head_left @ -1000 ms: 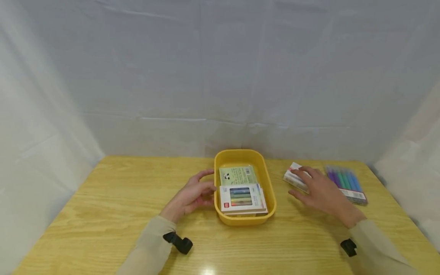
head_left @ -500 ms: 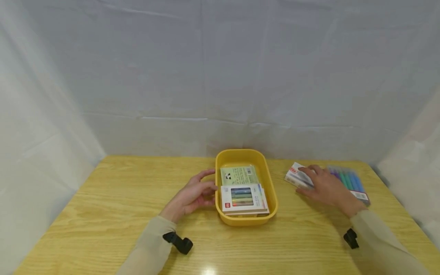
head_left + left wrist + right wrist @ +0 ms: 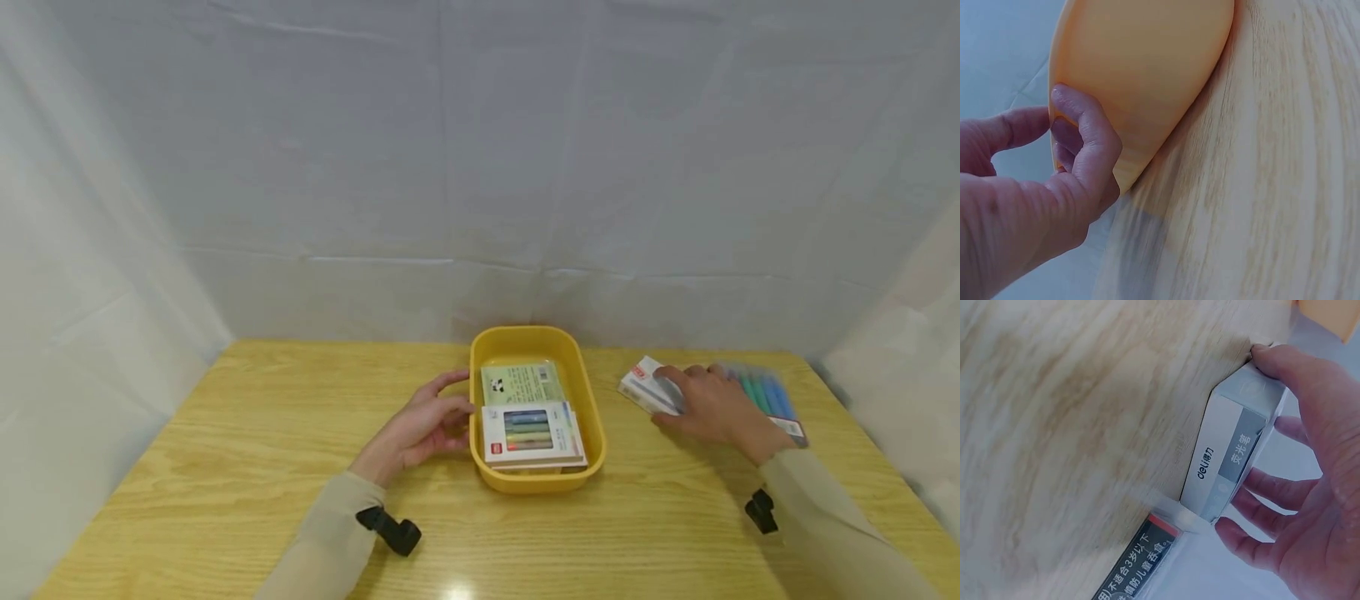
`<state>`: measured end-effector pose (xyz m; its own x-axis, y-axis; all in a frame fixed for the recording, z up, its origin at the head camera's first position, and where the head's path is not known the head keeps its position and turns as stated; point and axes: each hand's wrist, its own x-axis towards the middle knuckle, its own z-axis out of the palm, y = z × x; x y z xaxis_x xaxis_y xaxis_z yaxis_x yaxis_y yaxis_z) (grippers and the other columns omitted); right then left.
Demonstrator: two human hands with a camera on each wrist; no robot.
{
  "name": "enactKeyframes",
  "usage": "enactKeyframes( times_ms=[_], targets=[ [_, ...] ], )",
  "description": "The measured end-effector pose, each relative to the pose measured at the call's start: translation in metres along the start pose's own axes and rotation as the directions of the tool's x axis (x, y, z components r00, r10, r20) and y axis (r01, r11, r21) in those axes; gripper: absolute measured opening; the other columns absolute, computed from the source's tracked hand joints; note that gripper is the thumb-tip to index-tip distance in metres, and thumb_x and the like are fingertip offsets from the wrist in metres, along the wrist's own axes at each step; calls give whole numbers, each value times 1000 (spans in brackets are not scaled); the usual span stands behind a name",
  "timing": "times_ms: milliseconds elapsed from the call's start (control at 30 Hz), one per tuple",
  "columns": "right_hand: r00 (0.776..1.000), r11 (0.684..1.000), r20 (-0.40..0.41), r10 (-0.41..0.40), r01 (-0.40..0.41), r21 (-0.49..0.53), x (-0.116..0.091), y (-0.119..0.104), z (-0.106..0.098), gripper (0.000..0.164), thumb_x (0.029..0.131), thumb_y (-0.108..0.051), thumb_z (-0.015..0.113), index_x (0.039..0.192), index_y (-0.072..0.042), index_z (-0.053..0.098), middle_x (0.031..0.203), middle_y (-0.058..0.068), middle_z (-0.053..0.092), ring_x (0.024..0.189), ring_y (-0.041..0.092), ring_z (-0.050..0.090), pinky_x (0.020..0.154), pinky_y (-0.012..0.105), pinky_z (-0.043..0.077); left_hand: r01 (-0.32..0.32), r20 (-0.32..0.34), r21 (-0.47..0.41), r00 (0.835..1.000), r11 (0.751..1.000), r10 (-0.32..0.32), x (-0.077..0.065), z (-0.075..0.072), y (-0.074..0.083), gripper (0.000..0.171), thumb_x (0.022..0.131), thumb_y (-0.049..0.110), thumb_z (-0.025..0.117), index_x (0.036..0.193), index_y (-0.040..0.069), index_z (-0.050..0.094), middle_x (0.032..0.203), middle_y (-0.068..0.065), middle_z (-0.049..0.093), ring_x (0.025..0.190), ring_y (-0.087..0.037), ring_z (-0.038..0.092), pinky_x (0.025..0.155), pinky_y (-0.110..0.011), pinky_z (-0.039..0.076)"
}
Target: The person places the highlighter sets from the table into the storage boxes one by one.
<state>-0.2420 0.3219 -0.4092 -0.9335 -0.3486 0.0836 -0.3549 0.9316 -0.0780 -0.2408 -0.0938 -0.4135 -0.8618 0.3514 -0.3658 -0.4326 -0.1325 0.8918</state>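
Observation:
A yellow plastic basket (image 3: 590,433) stands near the middle of the table. My left hand (image 3: 426,425) is at its left side, loosely bent fingertips against the outer wall and rim, as the left wrist view shows close up. A white highlighter box (image 3: 1222,440) with a grey panel lies at the right. My right hand (image 3: 712,406) grips it, thumb at the near end and fingers along the far side. In the basket lie a white box with a window showing coloured sticks (image 3: 534,433) and a light green printed pack (image 3: 525,382).
A clear pack of purple, green and blue pens (image 3: 772,396) lies right behind my right hand, partly covered by it; its dark label end (image 3: 1141,556) adjoins the highlighter box. Pale sheeting (image 3: 495,167) hangs around the wooden table (image 3: 525,542).
My right hand has come down over the highlighter box, and its thumb and fingers have closed round it. My left hand stays at the basket's side.

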Motion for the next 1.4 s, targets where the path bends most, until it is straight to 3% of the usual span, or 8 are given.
enactKeyframes(
  times_ms=[167, 333, 500, 633, 733, 1033, 1400],
  targets=[
    [1000, 998, -8, -4, 4, 58, 1, 1, 2, 67, 84, -41, 80, 135, -4, 58, 105, 26, 67, 80, 28, 61, 59, 39, 47, 1, -3, -6, 1000, 1000, -1, 0, 0, -1, 64, 98, 5, 55, 157, 18, 32, 140, -24, 54, 94, -17, 60, 67, -27, 51],
    [1000, 997, -17, 2, -1, 76, 2, 2, 5, 67, 83, -38, 81, 133, -1, 58, 102, 24, 69, 80, 25, 63, 60, 37, 48, -1, -6, -5, 1000, 1000, 1, 0, 1, -1, 64, 98, 5, 55, 156, 17, 32, 139, -23, 55, 93, -16, 61, 67, -27, 51],
    [999, 997, -39, 15, -11, 77, 2, 2, 0, 67, 82, -39, 82, 133, -2, 59, 107, 26, 70, 83, 32, 65, 66, 45, 51, 0, -17, -2, 1000, 1000, 0, 0, 1, 0, 64, 98, 5, 56, 156, 18, 33, 138, -23, 56, 93, -17, 61, 68, -28, 51],
    [995, 995, -103, -3, 13, 99, 3, -1, -9, 63, 83, -36, 81, 132, -2, 59, 117, 31, 68, 97, 46, 66, 80, 59, 52, -4, -25, 0, 1000, 1000, 4, 1, 1, 1, 63, 97, 5, 56, 155, 18, 35, 135, -21, 57, 91, -16, 61, 67, -28, 51],
    [989, 994, -146, -16, 32, 103, 4, -6, -18, 62, 83, -35, 81, 131, -3, 59, 121, 31, 67, 103, 48, 64, 87, 63, 48, -5, -18, -4, 1000, 1000, 4, 1, 1, 1, 64, 97, 4, 57, 155, 17, 34, 135, -21, 58, 91, -16, 61, 67, -29, 51],
    [985, 996, -169, -19, 34, 88, 9, -29, -43, 62, 83, -36, 82, 134, -6, 61, 125, 27, 67, 103, 40, 63, 91, 60, 46, -9, -6, -18, 1000, 1000, 9, -1, 1, 2, 66, 96, 4, 57, 156, 17, 33, 139, -22, 57, 96, -16, 62, 68, -29, 51],
    [976, 992, -196, -93, 108, 64, 19, -52, -60, 63, 81, -33, 84, 134, -8, 61, 128, 22, 67, 110, 39, 61, 99, 59, 43, -13, -10, -6, 1000, 1000, 13, 0, -1, 0, 66, 96, 3, 57, 156, 18, 33, 135, -19, 61, 96, -16, 63, 69, -30, 51]
  ],
)
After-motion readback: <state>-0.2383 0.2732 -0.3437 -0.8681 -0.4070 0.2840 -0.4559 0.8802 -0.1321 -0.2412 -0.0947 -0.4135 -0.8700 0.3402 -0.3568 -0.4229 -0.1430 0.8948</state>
